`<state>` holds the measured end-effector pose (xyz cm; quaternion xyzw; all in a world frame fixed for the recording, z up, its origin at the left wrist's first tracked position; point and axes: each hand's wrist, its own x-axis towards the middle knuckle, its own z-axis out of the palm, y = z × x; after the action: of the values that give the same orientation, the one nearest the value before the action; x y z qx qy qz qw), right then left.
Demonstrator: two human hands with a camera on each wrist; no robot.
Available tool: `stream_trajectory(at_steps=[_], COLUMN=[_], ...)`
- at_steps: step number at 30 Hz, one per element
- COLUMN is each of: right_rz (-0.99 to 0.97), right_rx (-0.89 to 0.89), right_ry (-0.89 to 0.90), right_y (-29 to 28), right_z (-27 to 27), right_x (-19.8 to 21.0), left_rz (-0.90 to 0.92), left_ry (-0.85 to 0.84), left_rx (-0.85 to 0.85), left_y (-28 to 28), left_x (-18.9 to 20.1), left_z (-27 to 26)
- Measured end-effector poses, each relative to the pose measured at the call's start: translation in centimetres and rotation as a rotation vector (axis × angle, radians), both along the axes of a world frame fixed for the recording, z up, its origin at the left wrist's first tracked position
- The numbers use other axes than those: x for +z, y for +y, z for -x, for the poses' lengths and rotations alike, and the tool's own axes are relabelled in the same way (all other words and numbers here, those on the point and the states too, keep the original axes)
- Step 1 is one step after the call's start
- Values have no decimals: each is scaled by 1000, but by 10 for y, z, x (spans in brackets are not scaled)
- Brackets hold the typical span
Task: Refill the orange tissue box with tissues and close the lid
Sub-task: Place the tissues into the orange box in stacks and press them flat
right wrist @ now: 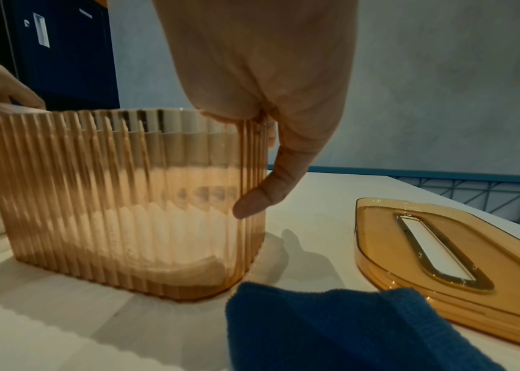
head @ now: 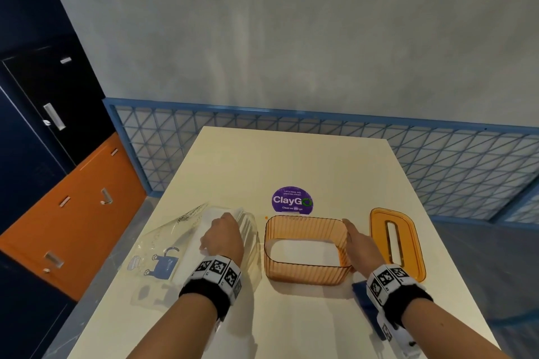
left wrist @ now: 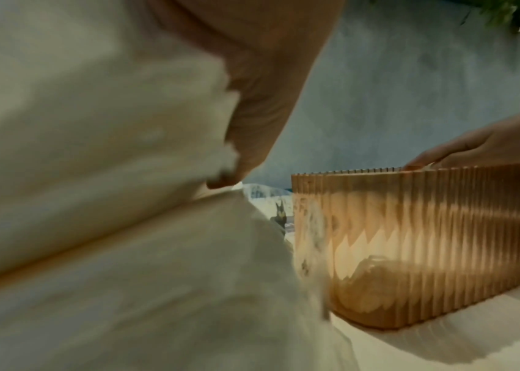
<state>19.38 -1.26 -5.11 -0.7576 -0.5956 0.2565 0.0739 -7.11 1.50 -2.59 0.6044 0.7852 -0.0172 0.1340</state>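
Head view, low middle: right hand (head: 359,242) pinches box (head: 306,268) rim to steady it; left hand (head: 223,237) grips tissues (head: 189,259) w/ curled fingers, ready to fill.

We see a translucent orange ribbed plastic tissue box (head: 306,251) standing upright and open-topped on the pale table, nearly empty, with something white lying at its bottom. Its flat orange plastic lid (head: 396,242), with a long slot framed in gold, lies off to the box's right, apart from it. To the box's left lies a stack of white tissues (head: 195,245) inside a clear plastic wrapper printed with a blue cartoon animal.
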Motion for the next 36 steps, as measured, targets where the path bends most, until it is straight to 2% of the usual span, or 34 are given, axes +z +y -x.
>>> stream_trajectory(at_steps=[2, 4, 6, 7, 8, 9, 10, 12, 13, 15, 17, 18, 20, 23, 25, 27, 28, 29, 30, 31, 34, 36], right_rz=[74, 121, -2, -100, -162, -156, -60, 278, 425, 558, 499, 448, 371, 283, 248, 227, 217, 205, 190, 171, 82, 51], right_rx=[0, 33, 83, 107, 131, 126, 73, -79, -107, -60, -7, 17, 83, 205, 278, 335, 348, 351, 349, 345, 303, 231], right_ry=[-17, -132, -244, -208, -100, 97, 354, 874, 1046, 1197, 1162, 1137, 1099, 1024, 1012, 1025, 1037, 1054, 1072, 1088, 1093, 1119], right_y=[2, 5, 8, 8, 9, 11, 15, 22, 26, 31, 35, 40, 49, 58, 60, 62, 62, 62, 63, 63, 63, 60], right_z=[-3, -2, 9, 22, 38, 56, 74, 106, 118, 136, 150, 155, 162, 166, 168, 171, 171, 172, 173, 174, 173, 173], right_x=[2, 12, 33, 48, 62, 78, 89, 106, 111, 117, 120, 118, 115, 117, 121, 121, 119, 117, 113, 109, 93, 78], left_rz=[-23, -73, -163, -217, -277, -336, -398, -548, -585, -662, -688, -675, -633, -620, -499, -340, -301, -290, -295, -320, -481, -557], left_ry=[-14, 9, 17, 8, -8, -24, -31, -52, -72, -60, -162, -255, -528, -980, -1359, -1738, -1875, -1924, -1900, -1796, -1332, -1268], left_rx=[-15, -41, -51, -48, -48, -59, -86, -190, -268, -432, -524, -512, -330, 138, 420, 555, 586, 587, 563, 520, 362, 309], left_y=[-10, -21, -31, -35, -38, -41, -43, -49, -52, -55, -58, -59, -65, -67, -61, -52, -49, -47, -44, -42, -42, -48], left_x=[-1, 2, 14, 22, 29, 35, 38, 48, 52, 45, 35, 30, 22, 22, 23, 22, 24, 28, 30, 33, 32, 26], left_z=[5, 11, 18, 21, 23, 24, 24, 23, 23, 29, 40, 46, 59, 76, 86, 96, 99, 102, 104, 105, 108, 104])
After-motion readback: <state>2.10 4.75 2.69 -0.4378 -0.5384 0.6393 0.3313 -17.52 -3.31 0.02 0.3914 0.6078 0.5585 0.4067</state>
